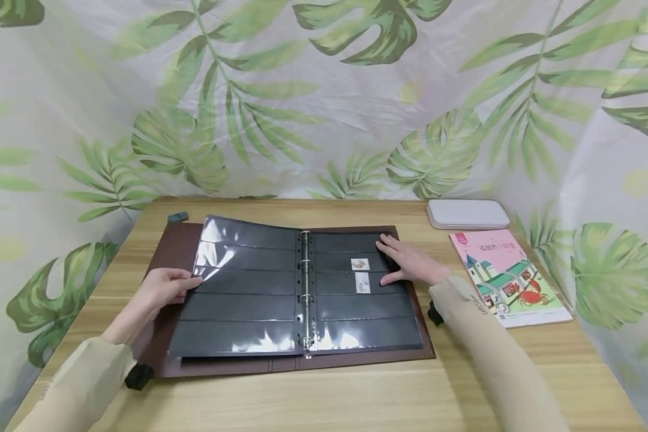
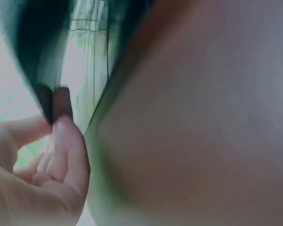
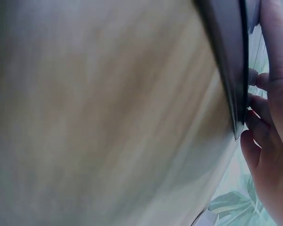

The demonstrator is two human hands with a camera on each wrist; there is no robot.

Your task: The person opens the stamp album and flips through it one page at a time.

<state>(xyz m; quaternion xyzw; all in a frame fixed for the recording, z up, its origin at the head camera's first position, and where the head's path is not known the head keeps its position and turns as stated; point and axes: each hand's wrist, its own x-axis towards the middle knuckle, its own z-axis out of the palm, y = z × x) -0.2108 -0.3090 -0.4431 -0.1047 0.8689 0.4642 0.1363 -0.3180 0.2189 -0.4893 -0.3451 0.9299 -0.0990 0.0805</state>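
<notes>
A brown ring binder (image 1: 162,252) lies spread on the table, its metal rings (image 1: 305,282) up the middle. Black pages with clear strip pockets fill both sides. My left hand (image 1: 164,288) pinches the outer edge of the left page (image 1: 237,279), which is raised off the cover; the left wrist view shows thumb and fingers (image 2: 61,141) on that edge. My right hand (image 1: 410,261) rests with spread fingers on the outer edge of the right page (image 1: 356,312). Two small stamps, an upper one (image 1: 360,264) and a lower one (image 1: 362,282), sit in that page's pockets.
Right of the binder lies a pink and green picture book (image 1: 510,276) with a crab on its cover. Behind it is a white flat case (image 1: 467,213). A small dark object (image 1: 178,216) lies at the back left. A leaf-patterned cloth (image 1: 351,120) hangs behind the table.
</notes>
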